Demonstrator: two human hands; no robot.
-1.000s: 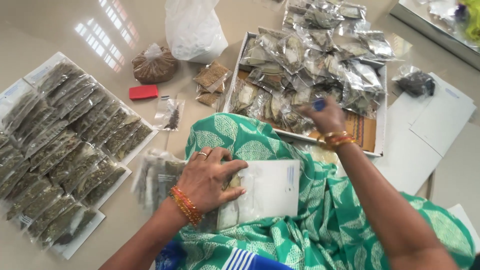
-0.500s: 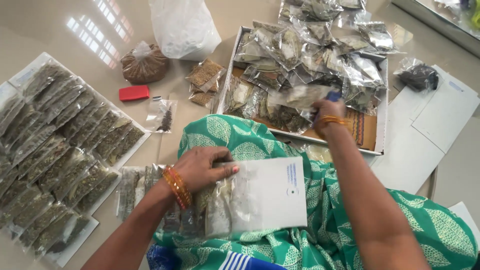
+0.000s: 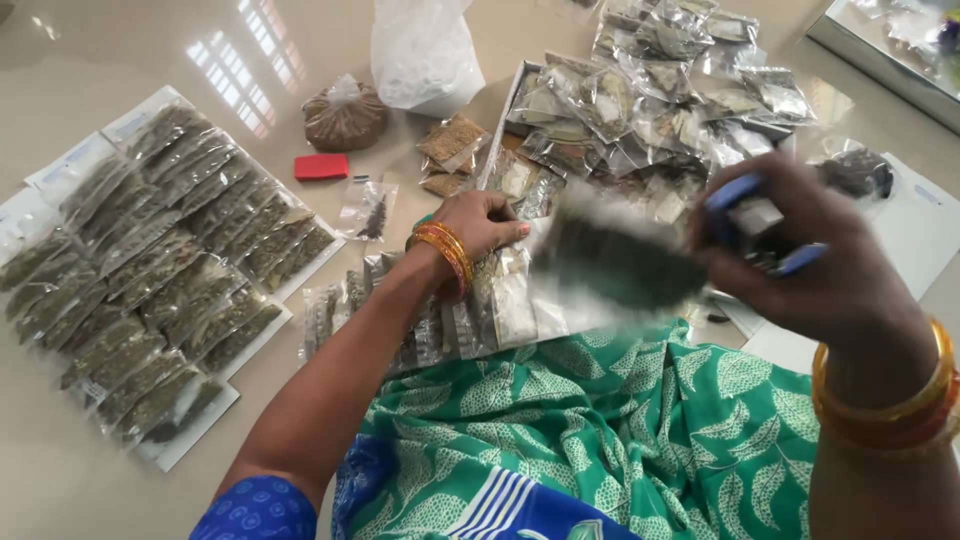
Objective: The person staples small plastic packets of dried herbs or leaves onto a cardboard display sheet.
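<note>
My right hand (image 3: 830, 270) is close to the camera, shut on a blue stapler (image 3: 748, 215). A clear packet of dark green dried leaves (image 3: 615, 262) is with it, blurred by motion, just left of its fingers. My left hand (image 3: 485, 222), with orange bangles at the wrist, has its fingers curled on a stack of clear packets (image 3: 480, 310). The stack lies at the edge of my green patterned lap (image 3: 620, 420).
Rows of filled green packets (image 3: 150, 270) lie on white sheets at the left. A tray (image 3: 500, 130) heaped with clear packets stands at the back right. A red eraser-like block (image 3: 321, 166), a brown tied bag (image 3: 344, 115) and a white plastic bag (image 3: 425, 55) sit behind.
My right hand has pulled back from the tray toward me, bringing the stapler and a packet. My left hand has shifted up and right along the stack of packets; the white card is covered.
</note>
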